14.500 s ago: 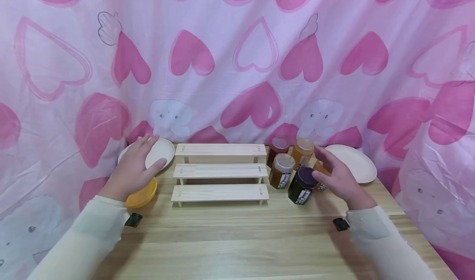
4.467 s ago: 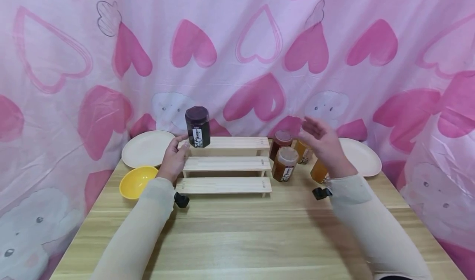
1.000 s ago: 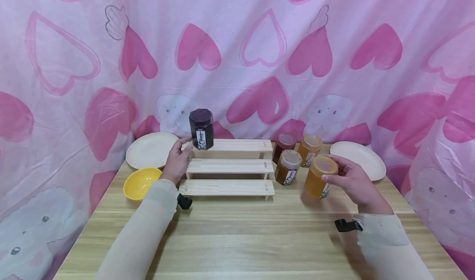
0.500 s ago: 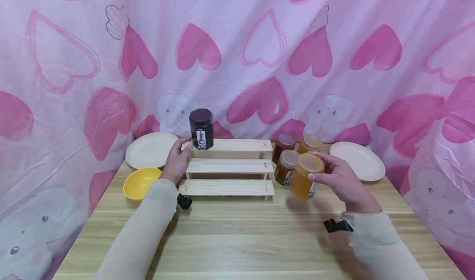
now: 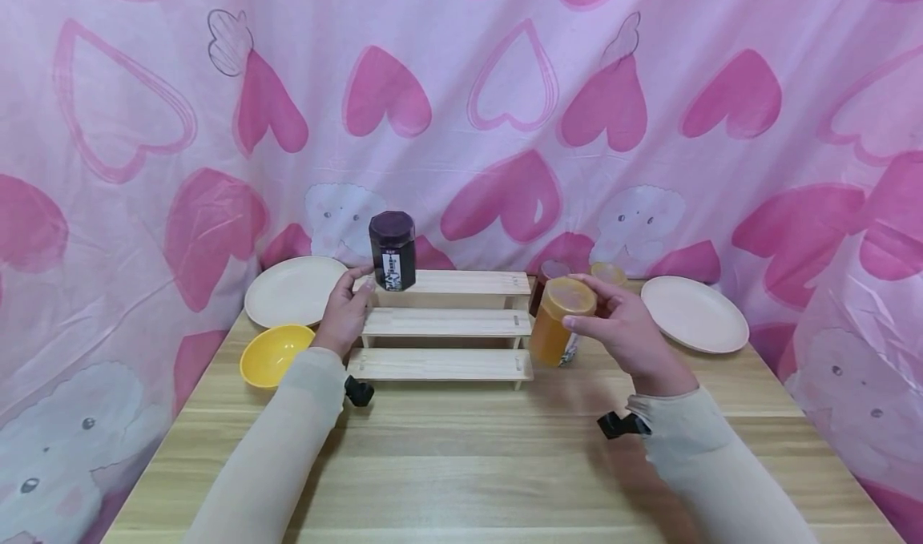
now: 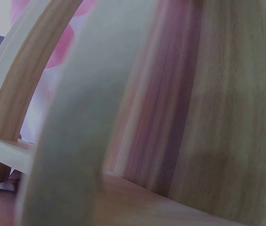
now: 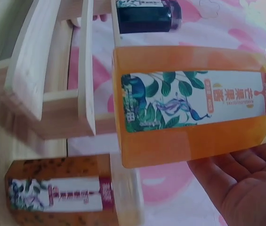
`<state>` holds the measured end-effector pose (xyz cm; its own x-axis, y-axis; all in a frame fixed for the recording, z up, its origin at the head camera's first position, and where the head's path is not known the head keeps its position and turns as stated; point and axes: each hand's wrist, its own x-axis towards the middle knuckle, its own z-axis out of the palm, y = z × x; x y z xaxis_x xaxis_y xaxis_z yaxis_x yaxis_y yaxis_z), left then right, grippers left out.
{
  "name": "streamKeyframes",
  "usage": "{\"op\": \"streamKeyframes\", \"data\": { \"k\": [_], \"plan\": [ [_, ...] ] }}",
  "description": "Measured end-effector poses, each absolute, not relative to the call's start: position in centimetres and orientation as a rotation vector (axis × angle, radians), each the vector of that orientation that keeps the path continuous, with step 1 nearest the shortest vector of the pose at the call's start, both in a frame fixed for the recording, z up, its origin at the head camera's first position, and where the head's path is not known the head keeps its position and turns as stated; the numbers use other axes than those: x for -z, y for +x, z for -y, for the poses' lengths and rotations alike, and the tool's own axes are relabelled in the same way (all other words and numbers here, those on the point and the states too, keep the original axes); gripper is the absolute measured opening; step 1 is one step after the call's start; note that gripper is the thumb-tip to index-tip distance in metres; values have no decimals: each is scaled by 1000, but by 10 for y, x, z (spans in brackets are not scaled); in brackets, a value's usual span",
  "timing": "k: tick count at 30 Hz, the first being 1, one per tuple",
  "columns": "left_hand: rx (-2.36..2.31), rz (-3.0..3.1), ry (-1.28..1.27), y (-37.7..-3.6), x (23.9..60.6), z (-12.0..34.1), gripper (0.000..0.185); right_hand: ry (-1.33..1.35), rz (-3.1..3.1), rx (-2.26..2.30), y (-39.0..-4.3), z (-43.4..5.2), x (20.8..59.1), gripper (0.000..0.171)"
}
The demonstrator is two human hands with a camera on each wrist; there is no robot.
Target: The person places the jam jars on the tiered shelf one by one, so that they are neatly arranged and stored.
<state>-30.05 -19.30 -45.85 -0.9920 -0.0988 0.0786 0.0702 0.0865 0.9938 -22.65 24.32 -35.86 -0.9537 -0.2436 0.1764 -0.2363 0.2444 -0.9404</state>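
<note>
Near the far left corner of the wood-grain worktop (image 5: 461, 456) lies an oval cream plate (image 5: 292, 296), with a round yellow bowl (image 5: 274, 356) just in front, its glossy inner wall in sight. The left hand (image 5: 342, 313) appears to clamp thumb and fingers on the left end of a three-tier pale wooden rack (image 5: 441, 364). One placement looks done: a many-sided dark purple jar (image 5: 392, 254), its filling nearly black, stands upright at the top tier's left end. By the rack's right end, the right hand (image 5: 626, 329) has thumb and fingers clamped round a clear jar of amber jam (image 5: 551, 336), raised above the worktop and not yet set down. Probably remaining, all off the rack: a clear jar of speckled brown jam (image 7: 62, 188), a dark red jar (image 5: 554, 268) and a yellow-lidded jar (image 5: 608, 273), its filling hidden. A second cream plate (image 5: 695, 316) lies near the far right corner
</note>
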Motion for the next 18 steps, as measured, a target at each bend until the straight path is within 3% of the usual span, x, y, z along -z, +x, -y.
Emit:
{"op": "streamKeyframes", "data": {
  "k": [18],
  "plan": [
    [2059,2254,106,-299,454,190,45,-309,-2474,1973,-252,-191,339,63]
  ]
}}
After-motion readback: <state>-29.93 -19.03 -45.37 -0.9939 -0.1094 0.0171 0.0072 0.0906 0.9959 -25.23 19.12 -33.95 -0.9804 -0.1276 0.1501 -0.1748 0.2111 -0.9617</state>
